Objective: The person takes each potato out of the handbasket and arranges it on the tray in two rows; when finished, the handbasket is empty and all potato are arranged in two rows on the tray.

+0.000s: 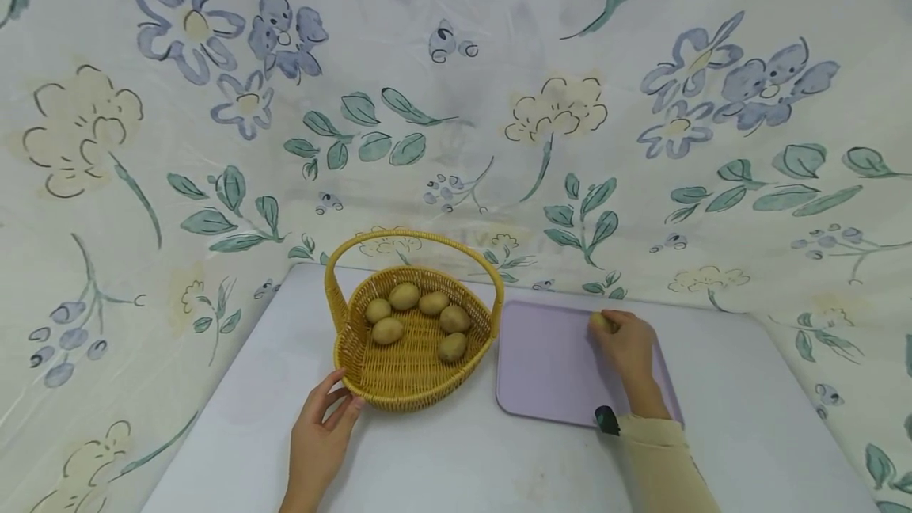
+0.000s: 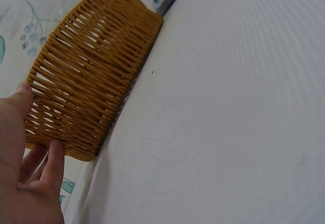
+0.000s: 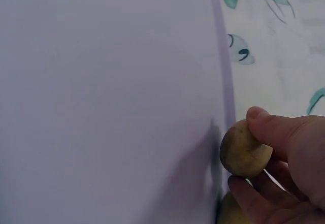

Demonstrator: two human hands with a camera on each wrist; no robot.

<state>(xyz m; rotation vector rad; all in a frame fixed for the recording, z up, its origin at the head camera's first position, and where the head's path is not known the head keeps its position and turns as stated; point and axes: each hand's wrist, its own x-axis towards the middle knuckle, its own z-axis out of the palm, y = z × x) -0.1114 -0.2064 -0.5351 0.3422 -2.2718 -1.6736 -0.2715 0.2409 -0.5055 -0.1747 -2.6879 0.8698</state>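
Note:
A yellow wicker basket (image 1: 370, 374) with an arched handle holds several small brown potatoes (image 1: 404, 296). My left hand (image 1: 324, 426) rests on the basket's near rim, and its fingertips (image 2: 53, 155) touch the woven wall (image 2: 86, 82). To the right lies a lilac tray (image 1: 549, 362). At the tray's far right part, my right hand (image 1: 627, 343) grips one potato (image 1: 601, 322) just above the tray surface (image 3: 101, 102). In the right wrist view the thumb and fingers curl round that potato (image 3: 242, 150), and another rounded brown shape shows below the hand.
The basket and tray sit on a white table (image 1: 456, 457). A floral cloth (image 1: 456, 101) covers the walls behind and at both sides. A small dark device (image 1: 606, 419) sits at my right wrist.

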